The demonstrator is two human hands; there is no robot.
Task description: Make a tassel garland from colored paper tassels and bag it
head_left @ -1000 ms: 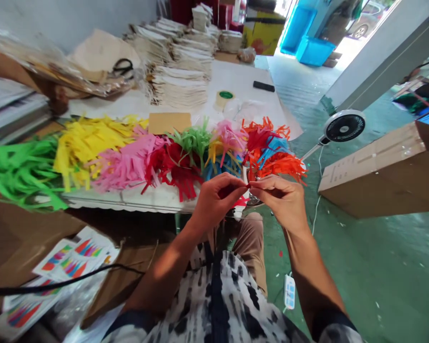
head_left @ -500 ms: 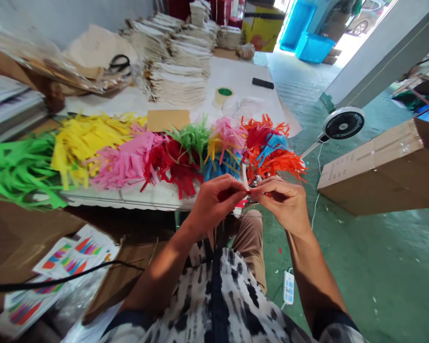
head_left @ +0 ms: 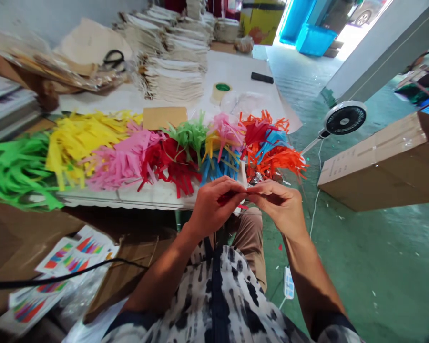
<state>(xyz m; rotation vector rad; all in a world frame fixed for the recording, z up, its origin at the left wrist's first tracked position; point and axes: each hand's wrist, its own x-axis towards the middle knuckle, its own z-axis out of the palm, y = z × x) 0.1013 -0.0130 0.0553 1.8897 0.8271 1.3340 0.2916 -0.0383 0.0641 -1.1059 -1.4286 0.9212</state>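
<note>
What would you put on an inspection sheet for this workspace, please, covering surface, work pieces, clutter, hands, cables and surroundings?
Surface: white-topped table, crowded along its near edge.
Work pieces: green fringe, yellow fringe, orange fringe and other colours, in a row.
Clutter: tape roll, black scissors and stacked bundles behind the fringes.
Hands: left hand and right hand meet at the fingertips, pinching apparently red material, mostly hidden.
Cables: black cable at lower left; white cord and power strip at right.
Surroundings: fan and cardboard box at right; blue bin beyond.

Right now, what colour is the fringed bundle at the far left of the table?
The fringed bundle is bright green; the head view shows it best.
</note>
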